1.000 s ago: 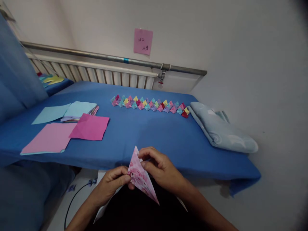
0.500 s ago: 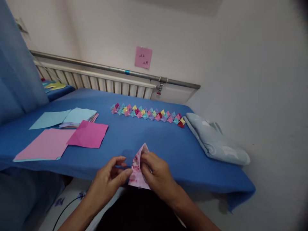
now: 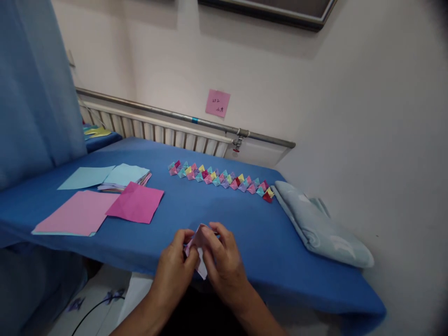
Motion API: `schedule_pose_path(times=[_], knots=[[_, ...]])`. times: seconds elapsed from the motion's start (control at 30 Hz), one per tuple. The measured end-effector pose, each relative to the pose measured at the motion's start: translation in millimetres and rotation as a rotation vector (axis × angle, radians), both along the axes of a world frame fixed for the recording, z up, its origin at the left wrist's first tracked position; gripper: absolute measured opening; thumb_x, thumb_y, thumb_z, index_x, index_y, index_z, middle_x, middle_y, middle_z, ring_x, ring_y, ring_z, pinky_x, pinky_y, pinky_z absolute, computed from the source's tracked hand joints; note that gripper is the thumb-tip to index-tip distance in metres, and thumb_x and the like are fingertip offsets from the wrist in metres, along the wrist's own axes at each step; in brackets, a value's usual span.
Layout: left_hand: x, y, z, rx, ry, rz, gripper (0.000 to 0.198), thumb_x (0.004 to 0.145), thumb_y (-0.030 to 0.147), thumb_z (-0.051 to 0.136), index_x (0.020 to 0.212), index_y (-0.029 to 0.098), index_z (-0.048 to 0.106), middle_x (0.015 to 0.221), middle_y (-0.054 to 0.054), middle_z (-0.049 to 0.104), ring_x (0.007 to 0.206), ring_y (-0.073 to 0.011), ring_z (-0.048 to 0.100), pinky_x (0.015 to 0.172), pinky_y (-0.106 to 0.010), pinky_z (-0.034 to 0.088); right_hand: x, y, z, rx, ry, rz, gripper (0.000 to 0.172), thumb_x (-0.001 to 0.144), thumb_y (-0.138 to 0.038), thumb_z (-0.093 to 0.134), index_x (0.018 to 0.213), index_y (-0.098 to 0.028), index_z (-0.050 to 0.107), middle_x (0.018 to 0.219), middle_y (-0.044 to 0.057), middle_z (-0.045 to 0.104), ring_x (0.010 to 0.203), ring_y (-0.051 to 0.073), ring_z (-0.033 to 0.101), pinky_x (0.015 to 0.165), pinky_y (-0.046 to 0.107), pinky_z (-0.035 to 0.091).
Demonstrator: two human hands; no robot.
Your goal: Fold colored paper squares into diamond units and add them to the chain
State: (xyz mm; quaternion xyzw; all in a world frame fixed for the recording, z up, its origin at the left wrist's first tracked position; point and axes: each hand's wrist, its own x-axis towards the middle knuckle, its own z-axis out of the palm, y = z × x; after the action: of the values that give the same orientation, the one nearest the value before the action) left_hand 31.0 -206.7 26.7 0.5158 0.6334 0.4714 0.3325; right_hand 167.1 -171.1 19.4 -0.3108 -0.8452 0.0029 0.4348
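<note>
A folded sheet of pale pink paper (image 3: 202,267) stands pointed end up between my hands, at the near edge of the blue-covered table (image 3: 196,205). My left hand (image 3: 178,259) pinches its left side, thumb in front and fingers behind. On the right side, my right hand (image 3: 224,259) grips the paper with thumb and fingers near the upper point. Fingers cover much of the folds. Farther back lie two rows of small folded paper pieces (image 3: 220,179) in pink, blue, yellow, red and purple.
To the left lie a magenta square sheet (image 3: 136,203), larger pink sheets (image 3: 77,212) and a stack of light blue paper (image 3: 126,176). A folded pale blue blanket (image 3: 322,228) rests at the right end. A radiator (image 3: 150,129) and pipe run along the wall behind.
My left hand has moved in and taken hold of the paper, which now has its plain pale side partly showing. The camera view has tilted up.
</note>
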Motion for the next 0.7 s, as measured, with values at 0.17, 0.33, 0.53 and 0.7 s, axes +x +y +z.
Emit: schedule_pose_path(times=[0.17, 0.33, 0.53, 0.7], knots=[[2.3, 2.4, -6.8, 0.054, 0.040, 0.007, 0.020, 0.080, 0.027, 0.047, 0.097, 0.020, 0.056, 0.083, -0.004, 0.068, 0.069, -0.0195, 0.064, 0.063, -0.031, 0.047, 4.6, 2.2, 2.1, 0.024, -0.013, -0.078, 0.062, 0.082, -0.004, 0.048, 0.139, -0.026, 0.034, 0.114, 0.008, 0.058, 0.103, 0.023, 0.051, 0.087, 0.042, 0.038], [5.3, 2.6, -14.5, 0.130, 0.110, 0.008, 0.022, 0.082, 0.024, 0.045, 0.100, 0.022, 0.056, 0.091, -0.004, 0.067, 0.076, -0.0199, 0.064, 0.070, -0.033, 0.049, 4.6, 6.3, 10.0, -0.144, -0.028, -0.183, 0.035, 0.079, -0.012, 0.059, 0.112, -0.025, 0.058, 0.099, 0.002, 0.067, 0.093, 0.022, 0.052, 0.084, 0.040, 0.029], [5.9, 3.0, -16.0, 0.206, 0.122, 0.018, 0.022, 0.082, 0.025, 0.048, 0.103, 0.021, 0.056, 0.092, -0.004, 0.067, 0.079, -0.0195, 0.064, 0.073, -0.033, 0.050, 3.7, 5.4, 12.6, -0.155, 0.006, -0.100, 0.023, 0.082, -0.013, 0.058, 0.099, -0.027, 0.063, 0.091, -0.003, 0.070, 0.087, 0.020, 0.051, 0.082, 0.038, 0.024], [4.7, 3.0, -17.7, 0.333, 0.161, 0.019, 0.019, 0.082, 0.020, 0.046, 0.096, 0.023, 0.058, 0.089, -0.004, 0.066, 0.083, -0.0197, 0.063, 0.077, -0.033, 0.049, 1.5, 3.6, 12.5, -0.180, -0.012, -0.110, 0.017, 0.083, -0.018, 0.058, 0.096, -0.025, 0.065, 0.083, -0.002, 0.071, 0.082, 0.019, 0.051, 0.081, 0.038, 0.023]])
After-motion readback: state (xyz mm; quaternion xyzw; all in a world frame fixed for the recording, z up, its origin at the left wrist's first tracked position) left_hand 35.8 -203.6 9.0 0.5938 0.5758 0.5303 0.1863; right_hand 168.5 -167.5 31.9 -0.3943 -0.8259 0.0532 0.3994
